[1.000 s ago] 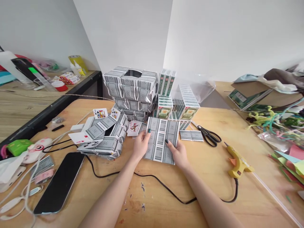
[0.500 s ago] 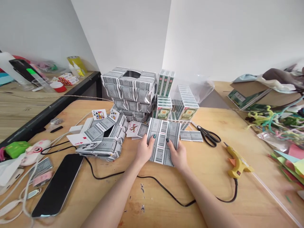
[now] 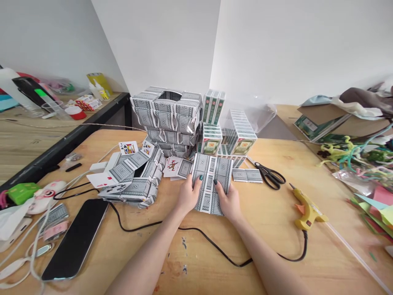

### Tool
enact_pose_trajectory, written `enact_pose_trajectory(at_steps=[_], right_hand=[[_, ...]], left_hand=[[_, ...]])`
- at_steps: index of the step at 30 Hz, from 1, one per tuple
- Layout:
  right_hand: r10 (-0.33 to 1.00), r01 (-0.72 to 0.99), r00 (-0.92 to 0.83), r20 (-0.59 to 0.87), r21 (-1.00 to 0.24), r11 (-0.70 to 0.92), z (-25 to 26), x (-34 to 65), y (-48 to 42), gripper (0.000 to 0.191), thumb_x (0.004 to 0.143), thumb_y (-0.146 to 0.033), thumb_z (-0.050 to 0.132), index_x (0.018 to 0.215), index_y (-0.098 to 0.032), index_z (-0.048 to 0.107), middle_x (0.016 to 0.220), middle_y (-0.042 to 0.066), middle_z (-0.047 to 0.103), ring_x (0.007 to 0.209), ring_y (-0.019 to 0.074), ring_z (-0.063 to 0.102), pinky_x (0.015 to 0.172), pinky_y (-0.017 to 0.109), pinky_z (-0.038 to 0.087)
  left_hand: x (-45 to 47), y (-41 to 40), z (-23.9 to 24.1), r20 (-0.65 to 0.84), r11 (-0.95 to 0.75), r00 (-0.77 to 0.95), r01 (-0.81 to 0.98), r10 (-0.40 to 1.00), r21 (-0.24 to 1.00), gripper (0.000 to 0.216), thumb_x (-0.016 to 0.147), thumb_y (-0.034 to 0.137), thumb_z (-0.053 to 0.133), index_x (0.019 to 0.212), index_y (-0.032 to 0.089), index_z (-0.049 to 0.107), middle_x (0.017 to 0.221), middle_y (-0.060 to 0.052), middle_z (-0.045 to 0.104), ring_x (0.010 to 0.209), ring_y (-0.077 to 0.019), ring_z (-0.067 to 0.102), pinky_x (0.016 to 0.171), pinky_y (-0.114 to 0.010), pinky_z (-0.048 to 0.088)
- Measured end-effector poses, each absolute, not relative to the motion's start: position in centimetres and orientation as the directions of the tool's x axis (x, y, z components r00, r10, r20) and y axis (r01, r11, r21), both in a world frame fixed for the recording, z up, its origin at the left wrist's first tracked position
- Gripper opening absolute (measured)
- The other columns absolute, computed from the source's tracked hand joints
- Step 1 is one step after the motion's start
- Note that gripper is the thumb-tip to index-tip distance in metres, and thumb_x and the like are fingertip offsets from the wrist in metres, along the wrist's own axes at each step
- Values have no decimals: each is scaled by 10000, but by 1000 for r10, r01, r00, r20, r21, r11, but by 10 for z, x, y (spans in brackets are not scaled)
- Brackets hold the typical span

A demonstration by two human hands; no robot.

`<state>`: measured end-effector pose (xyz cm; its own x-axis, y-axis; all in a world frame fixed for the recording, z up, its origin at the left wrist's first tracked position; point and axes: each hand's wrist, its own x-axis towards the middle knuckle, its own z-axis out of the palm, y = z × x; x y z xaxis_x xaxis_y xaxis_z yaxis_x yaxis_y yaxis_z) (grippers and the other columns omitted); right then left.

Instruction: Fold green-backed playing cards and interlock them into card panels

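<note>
A panel of joined playing cards (image 3: 210, 198), backs showing, is held above the table by its two long sides. My left hand (image 3: 188, 193) is closed on the left edge, thumb on top. On the right edge my right hand (image 3: 229, 200) grips in the same way. The other fingers are hidden beneath the panel. Behind it, to the left, rises a stack of boxes made of cards (image 3: 167, 112). A low card-built box (image 3: 138, 186) lies left of my hands, with loose cards (image 3: 123, 170) on top.
Packs of cards in clear cases (image 3: 242, 139) stand behind the panel. Black scissors (image 3: 272, 178) and a yellow glue gun (image 3: 307, 211) lie to the right. The gun's black cord (image 3: 211, 243) crosses the table under my arms. A phone (image 3: 76, 239) lies at front left.
Both hands have drawn slightly closer together, and the middle strip of the panel looks narrower, its sides folding inward a little. The things around it have stayed in place.
</note>
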<state>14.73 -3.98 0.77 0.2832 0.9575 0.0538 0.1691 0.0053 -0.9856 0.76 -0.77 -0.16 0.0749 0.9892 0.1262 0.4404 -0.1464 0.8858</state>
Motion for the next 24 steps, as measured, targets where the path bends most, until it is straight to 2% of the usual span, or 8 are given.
enact_pose_trajectory(at_steps=[4, 9, 16, 21, 24], right_hand=[[954, 245, 288, 85, -970, 13, 5, 147, -40, 397, 774, -476, 521, 986, -157, 625, 967, 111, 684, 960, 300, 606, 815, 402, 470], [964, 243, 249, 91, -970, 28, 5, 146, -39, 387, 802, -454, 488, 1007, -149, 611, 977, 112, 679, 952, 287, 610, 808, 395, 478], [944, 349, 300, 139, -937, 27, -1, 142, -40, 391, 823, -426, 443, 1084, -148, 528, 1049, 133, 641, 972, 263, 596, 794, 371, 473], [942, 481, 320, 105, -874, -66, -5, 143, -39, 292, 845, -396, 386, 1004, -169, 477, 846, 108, 646, 744, 248, 618, 647, 360, 467], [944, 486, 304, 131, -873, -35, -6, 145, -38, 281, 854, -387, 371, 1014, -179, 468, 849, 100, 633, 767, 243, 608, 666, 361, 462]], left_hand=[[10, -9, 0, 126, -140, 62, 506, 990, 851, 182, 856, 347, 403, 743, 205, 412, 605, -6, 517, 549, -162, 508, 511, -259, 353], [11, -11, 1, 128, -157, 92, 499, 988, 853, 184, 865, 350, 386, 745, 210, 378, 624, -8, 518, 564, -162, 515, 513, -253, 351], [13, -13, -1, 169, -189, 88, 574, 982, 797, 114, 868, 291, 362, 791, 210, 343, 666, -18, 502, 600, -173, 518, 524, -258, 342], [14, -15, -5, 172, -235, 162, 579, 972, 781, 63, 855, 256, 381, 854, 204, 345, 644, -4, 475, 577, -170, 495, 507, -260, 325], [14, -15, -5, 180, -245, 173, 520, 968, 818, 51, 842, 229, 401, 849, 202, 357, 672, -7, 490, 598, -162, 498, 533, -262, 351]])
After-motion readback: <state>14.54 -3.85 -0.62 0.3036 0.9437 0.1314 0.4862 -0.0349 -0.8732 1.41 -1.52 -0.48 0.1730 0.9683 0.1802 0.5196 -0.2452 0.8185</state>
